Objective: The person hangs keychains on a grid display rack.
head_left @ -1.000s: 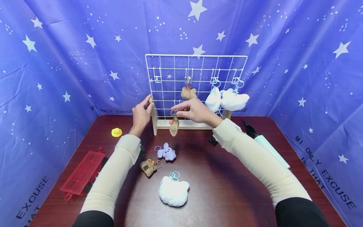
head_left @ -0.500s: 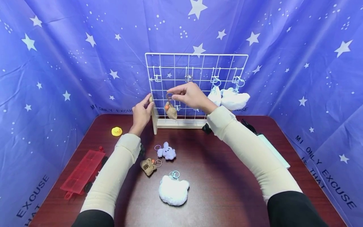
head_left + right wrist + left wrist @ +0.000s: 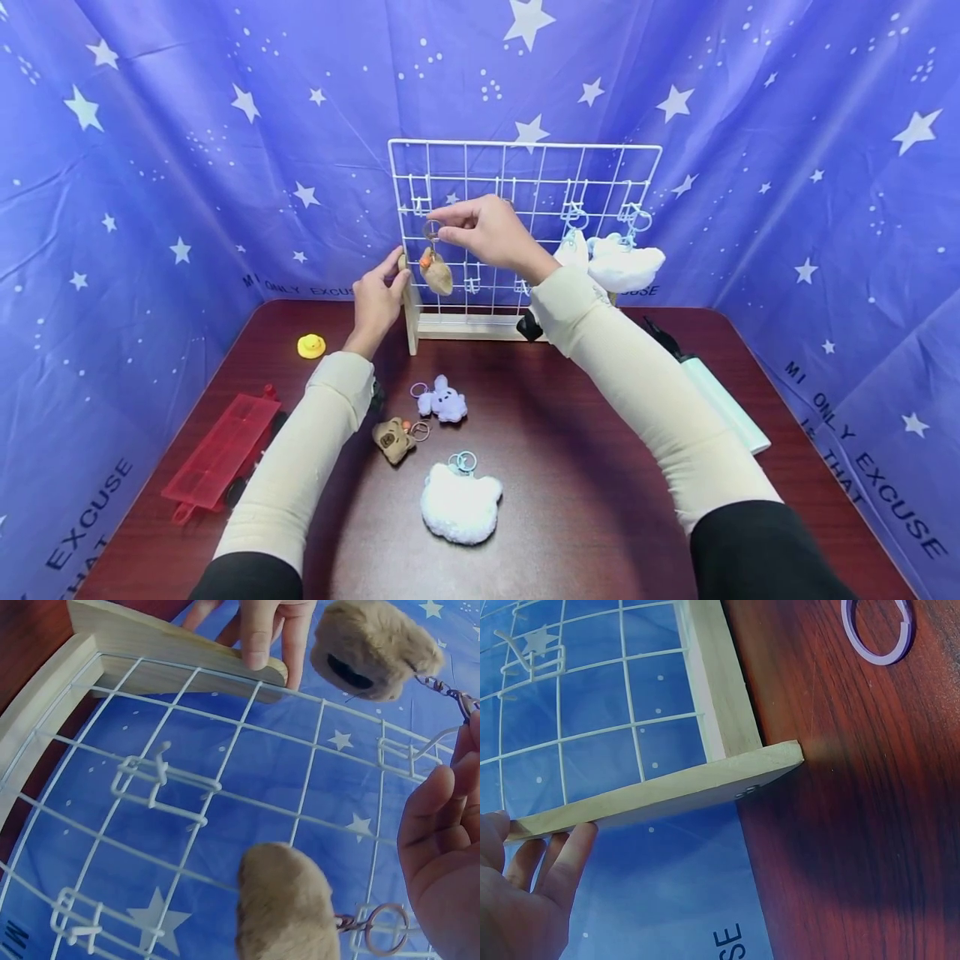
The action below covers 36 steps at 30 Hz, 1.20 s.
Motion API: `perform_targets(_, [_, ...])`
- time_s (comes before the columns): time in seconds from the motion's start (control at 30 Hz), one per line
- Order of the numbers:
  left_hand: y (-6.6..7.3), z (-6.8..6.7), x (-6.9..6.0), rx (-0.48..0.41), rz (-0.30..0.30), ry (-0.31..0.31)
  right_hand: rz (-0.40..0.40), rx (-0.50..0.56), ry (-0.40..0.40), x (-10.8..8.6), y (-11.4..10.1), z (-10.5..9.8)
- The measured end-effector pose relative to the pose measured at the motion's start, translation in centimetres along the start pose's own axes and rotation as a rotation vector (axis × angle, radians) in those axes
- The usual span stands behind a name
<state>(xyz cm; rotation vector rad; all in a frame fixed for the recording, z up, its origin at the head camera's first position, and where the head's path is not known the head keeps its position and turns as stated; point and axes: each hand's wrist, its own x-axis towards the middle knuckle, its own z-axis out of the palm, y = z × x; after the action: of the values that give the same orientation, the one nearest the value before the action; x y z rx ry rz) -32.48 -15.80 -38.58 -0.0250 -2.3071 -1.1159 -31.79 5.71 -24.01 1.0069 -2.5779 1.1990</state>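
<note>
My right hand (image 3: 491, 233) pinches the metal ring of a brown plush keychain (image 3: 436, 275) with an orange bead. The plush dangles before the left part of a white wire grid rack (image 3: 480, 145), below the upper-left hook (image 3: 422, 206). In the right wrist view the fingertips and ring are close to a hook (image 3: 411, 756); whether they touch I cannot tell. My left hand (image 3: 377, 304) holds the rack's wooden side post (image 3: 667, 776) between thumb and fingers. Another brown plush keychain (image 3: 285, 907) hangs on the grid, hidden by my right hand in the head view.
Two white plush keychains (image 3: 626, 265) hang at the rack's right. On the table lie a purple plush keychain (image 3: 447, 404), a brown bear keychain (image 3: 393, 442) and a white plush keychain (image 3: 461, 508). A yellow duck (image 3: 311, 346), red cart (image 3: 225, 454) and pale green object (image 3: 723, 404) flank them.
My right hand has risen and moved left with the brown plush keychain, from the rack's lower middle to near the upper-left hook. The left hand stays on the post.
</note>
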Motion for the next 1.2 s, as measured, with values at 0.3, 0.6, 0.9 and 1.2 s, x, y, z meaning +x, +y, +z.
perform_targets(0.3, [-0.1,0.0,0.1,0.000,0.015,-0.008,0.031,0.015,0.060,1.3,-0.8,0.6])
perform_targets(0.6, [0.0,-0.2,0.2,0.010,-0.005,-0.013,0.069,-0.014,0.089,2.3,-1.0,1.3])
perform_targets(0.9, [0.0,-0.1,0.1,-0.005,-0.009,-0.004,0.093,-0.046,0.108,2.4,-1.1,1.7])
perform_targets(1.2, [0.0,-0.1,-0.1,-0.004,-0.013,-0.009,0.089,-0.070,0.109,2.1,-0.6,1.6])
